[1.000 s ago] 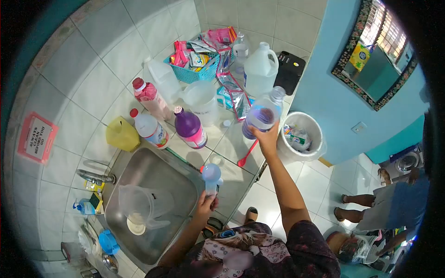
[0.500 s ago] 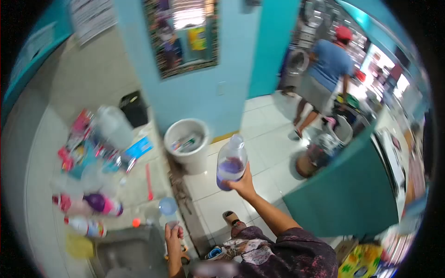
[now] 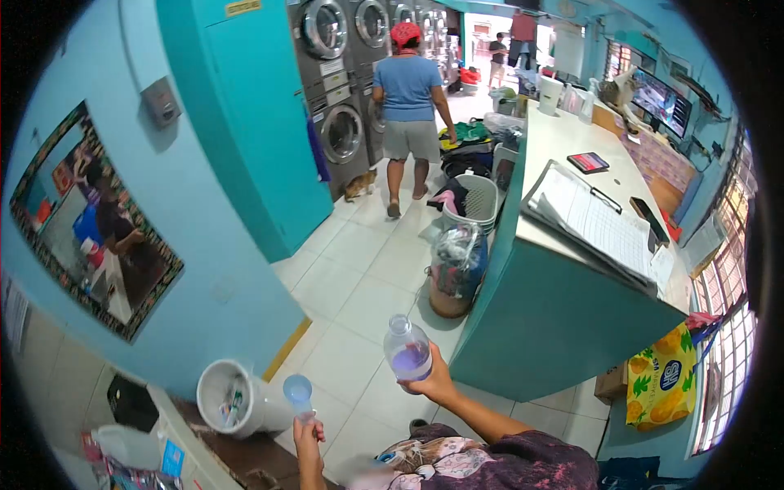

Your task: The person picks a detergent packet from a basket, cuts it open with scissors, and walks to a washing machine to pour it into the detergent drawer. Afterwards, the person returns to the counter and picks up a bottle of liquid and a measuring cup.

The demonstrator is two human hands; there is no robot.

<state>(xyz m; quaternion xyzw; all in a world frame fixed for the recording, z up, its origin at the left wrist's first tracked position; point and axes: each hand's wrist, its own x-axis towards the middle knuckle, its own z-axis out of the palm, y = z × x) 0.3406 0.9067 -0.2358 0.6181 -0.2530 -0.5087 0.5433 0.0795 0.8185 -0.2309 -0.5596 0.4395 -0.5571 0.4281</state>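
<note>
In my right hand (image 3: 434,377) is a clear plastic bottle (image 3: 407,349), uncapped and partly filled with purple liquid. My fingers wrap its lower side, and it tilts slightly to the left. My left hand (image 3: 307,433) grips the narrow lower end of a small translucent blue funnel (image 3: 298,390), wide mouth upward. The funnel is held left of the bottle and apart from it. Both are in the air above the tiled floor (image 3: 359,327).
A white bin (image 3: 260,408) stands left of the funnel. Ahead are a teal-sided counter (image 3: 523,327) with a clipboard (image 3: 596,216), a laundry basket (image 3: 474,204), and a bagged container (image 3: 457,278). A person in blue (image 3: 410,90) walks near dryers (image 3: 340,135); a cat (image 3: 360,186) is beside them.
The view has swung right and up, away from the sink and toward the aisle and counter. My left hand has lifted the blue funnel from beside the sink. The bottle stays in my right hand.
</note>
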